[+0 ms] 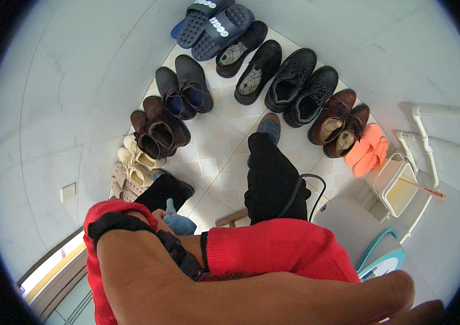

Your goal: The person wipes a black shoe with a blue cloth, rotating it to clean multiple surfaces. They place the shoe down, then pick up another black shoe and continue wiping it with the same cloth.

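Note:
My left hand [251,292] is raised very close, crossing the lower edge with its fingers stretched toward the right; a red sleeve with a black cuff lies behind its wrist. Part of it is cut off. Below it, my right arm reaches across to the left in a red sleeve, a black band on the wrist. At its end my right hand [160,216], mostly hidden, is closed on a light blue, soft-looking thing [180,223], perhaps a cloth or glove; its exact kind does not show. This is beside my black-trousered left leg [159,194].
Pairs of shoes stand along the walls, among them dark blue slippers [223,32], black shoes [259,73], brown shoes [159,130] and orange slippers [367,150]. To the right are a white bin [395,187], white pipes [428,143], a black cable [322,189] and a teal-edged appliance [384,254].

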`<action>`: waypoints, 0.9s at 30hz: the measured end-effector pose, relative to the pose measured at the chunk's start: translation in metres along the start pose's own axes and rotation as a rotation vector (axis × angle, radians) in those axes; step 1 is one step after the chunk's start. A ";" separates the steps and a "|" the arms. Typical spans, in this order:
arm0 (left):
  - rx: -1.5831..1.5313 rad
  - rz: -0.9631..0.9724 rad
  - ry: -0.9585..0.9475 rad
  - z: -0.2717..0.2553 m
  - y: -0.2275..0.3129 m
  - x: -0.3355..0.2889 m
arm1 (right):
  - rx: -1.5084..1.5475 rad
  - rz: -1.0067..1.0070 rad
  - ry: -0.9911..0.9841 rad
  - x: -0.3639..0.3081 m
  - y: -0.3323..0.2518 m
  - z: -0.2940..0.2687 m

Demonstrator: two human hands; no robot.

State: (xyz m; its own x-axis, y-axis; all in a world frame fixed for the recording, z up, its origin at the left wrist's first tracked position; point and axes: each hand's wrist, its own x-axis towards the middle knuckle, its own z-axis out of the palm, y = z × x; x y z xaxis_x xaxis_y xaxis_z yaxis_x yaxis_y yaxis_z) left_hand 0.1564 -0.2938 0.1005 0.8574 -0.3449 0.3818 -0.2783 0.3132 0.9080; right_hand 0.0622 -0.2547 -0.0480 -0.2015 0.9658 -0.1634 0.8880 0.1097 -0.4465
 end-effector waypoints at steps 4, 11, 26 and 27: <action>0.016 0.007 0.018 0.003 0.000 0.000 | 0.003 -0.010 -0.008 0.001 -0.004 0.000; 0.038 0.002 0.022 -0.006 -0.002 -0.004 | -0.002 -0.014 -0.017 0.004 -0.004 -0.001; 0.080 -0.023 0.027 -0.010 -0.001 -0.002 | -0.002 -0.026 -0.044 0.008 -0.005 -0.003; 0.076 -0.025 0.022 -0.012 -0.001 -0.002 | 0.005 -0.019 -0.043 0.008 -0.004 -0.003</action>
State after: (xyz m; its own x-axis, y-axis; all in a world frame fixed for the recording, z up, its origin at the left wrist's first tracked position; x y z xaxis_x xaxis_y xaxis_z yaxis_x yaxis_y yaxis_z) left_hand 0.1602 -0.2833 0.0969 0.8738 -0.3316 0.3557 -0.2879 0.2368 0.9279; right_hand 0.0585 -0.2466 -0.0454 -0.2357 0.9526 -0.1923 0.8817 0.1264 -0.4545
